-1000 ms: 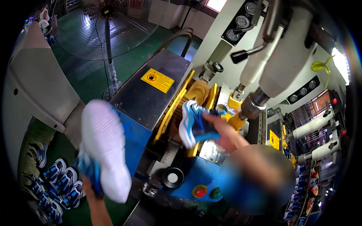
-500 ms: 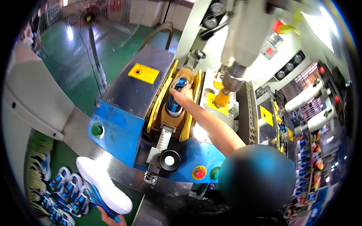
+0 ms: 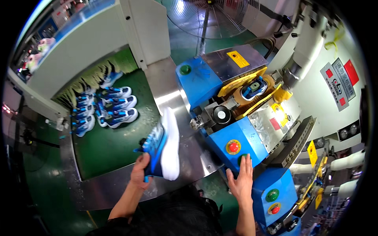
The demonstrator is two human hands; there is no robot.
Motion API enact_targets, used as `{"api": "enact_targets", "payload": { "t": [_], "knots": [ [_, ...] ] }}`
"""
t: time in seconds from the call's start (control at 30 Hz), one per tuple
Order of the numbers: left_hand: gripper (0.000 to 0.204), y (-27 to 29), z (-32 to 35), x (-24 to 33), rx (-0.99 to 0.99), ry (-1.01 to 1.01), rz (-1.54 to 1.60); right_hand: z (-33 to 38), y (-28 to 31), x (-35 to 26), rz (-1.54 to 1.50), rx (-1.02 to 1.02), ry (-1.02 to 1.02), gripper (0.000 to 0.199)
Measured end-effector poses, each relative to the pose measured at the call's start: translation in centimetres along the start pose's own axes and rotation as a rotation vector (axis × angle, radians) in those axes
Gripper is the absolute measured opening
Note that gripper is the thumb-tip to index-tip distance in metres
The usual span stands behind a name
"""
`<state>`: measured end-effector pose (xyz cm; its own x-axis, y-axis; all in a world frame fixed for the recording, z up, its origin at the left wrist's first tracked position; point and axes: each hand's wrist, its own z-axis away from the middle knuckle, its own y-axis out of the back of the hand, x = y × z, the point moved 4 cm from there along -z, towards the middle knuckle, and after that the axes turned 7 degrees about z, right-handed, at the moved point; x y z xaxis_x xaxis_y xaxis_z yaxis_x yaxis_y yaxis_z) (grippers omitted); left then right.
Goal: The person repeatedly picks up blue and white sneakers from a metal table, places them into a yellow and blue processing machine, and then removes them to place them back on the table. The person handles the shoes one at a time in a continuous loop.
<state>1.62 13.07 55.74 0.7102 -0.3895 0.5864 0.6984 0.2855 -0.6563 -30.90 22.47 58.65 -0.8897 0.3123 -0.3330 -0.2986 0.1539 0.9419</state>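
My left hand is closed around a blue sneaker, held on its side above the metal table edge. The thick white sole faces right. At the front of a blue press machine, my right hand has its fingers stretched out. Its fingertips reach a green button, which they partly cover. Beside that button is a red push button on a yellow ring. A second blue sneaker sits in the press between two yellow side pads.
Several blue sneakers stand in rows on a green conveyor belt at left, by a curtained opening. A white press arm rises beside the press. Another blue station with buttons is at lower right; a large fan stands behind.
My right hand has left the sneaker in the press and come back to the green button. My left hand still holds its sneaker. The view has swung left, showing more of the belt.
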Motion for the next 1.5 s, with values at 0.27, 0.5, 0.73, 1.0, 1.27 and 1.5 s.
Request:
{"api": "enact_targets", "payload": {
  "t": [0.27,0.5,0.73,1.0,1.27,1.5],
  "knots": [
    [0.029,10.2,14.0,-0.9,0.301,0.148,-0.044,17.8,-10.4,-9.3,-1.095,-0.249,-0.139,0.036],
    [0.048,35.5,15.1,5.8,0.952,-0.731,-0.714,14.4,-15.1,-12.0,-0.694,-0.462,0.071,0.025],
    [0.096,46.0,11.4,12.9,1.13,-0.577,-1.063,3.3,-21.2,-31.5,-0.758,-0.589,0.316,0.045],
    [0.084,46.2,9.3,16.0,0.803,-0.502,-0.765,-10.4,-45.3,-75.2,-0.235,-0.504,1.415,0.084],
    [0.087,48.4,9.7,17.4,0.871,-0.515,-0.725,-3.7,-48.9,-73.8,-0.47,-0.742,0.963,0.05],
    [0.084,42.7,9.7,24.2,0.595,-0.743,-0.73,5.6,-24.4,-47.4,-0.572,-0.984,0.272,0.063]
  ]
}}
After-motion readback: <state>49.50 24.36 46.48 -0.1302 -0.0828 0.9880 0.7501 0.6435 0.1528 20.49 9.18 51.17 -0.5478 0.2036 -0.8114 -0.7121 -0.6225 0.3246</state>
